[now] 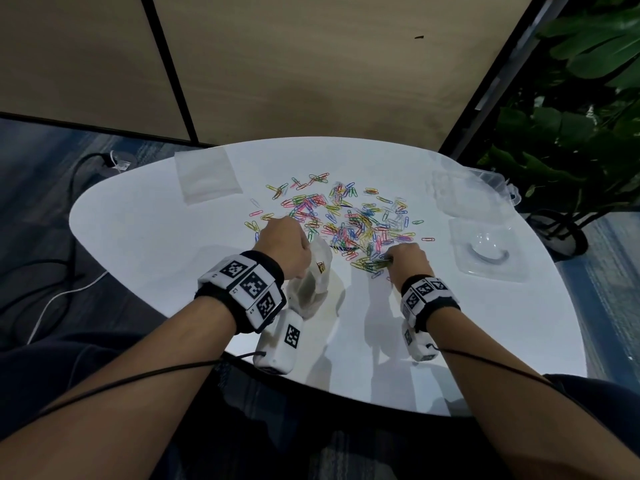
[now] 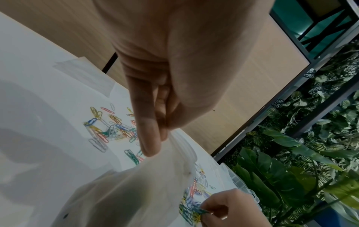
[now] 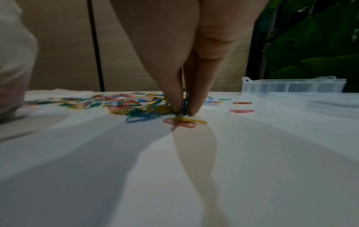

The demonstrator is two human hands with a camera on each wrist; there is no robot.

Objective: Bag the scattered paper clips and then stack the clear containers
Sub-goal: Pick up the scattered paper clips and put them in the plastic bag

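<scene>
Paper clips (image 1: 346, 220) lie in a wide coloured scatter across the middle of the white tabletop (image 1: 156, 237), and most of them are not yet bagged. At the far left corner I see a flat spare pouch (image 1: 207, 178) lying unused. Nearer me, my left hand (image 1: 282, 247) pinches the rim of the clear bag (image 1: 311, 282) between thumb and fingers, holding it upright with its bottom on the tabletop; the wrist view shows the film drooping below the fingers (image 2: 149, 138). Just right of the bag, my right hand (image 1: 405, 261) is narrowed to a pinch on a small bunch of clips at the near edge of the pile, its fingertips (image 3: 175, 106) pressed against the surface. Far right stand the clear containers: a divided box (image 1: 478, 192) and, nearer, a shallow tray (image 1: 485, 251), apart and unstacked.

My worry is the transfer. The bunch is held only at the tips, so loose clips could drop on the lift. The bag mouth looks slack and partly folded over, so clips may strike the film and spill beside it, and a tug on the rim could tip the bag.
</scene>
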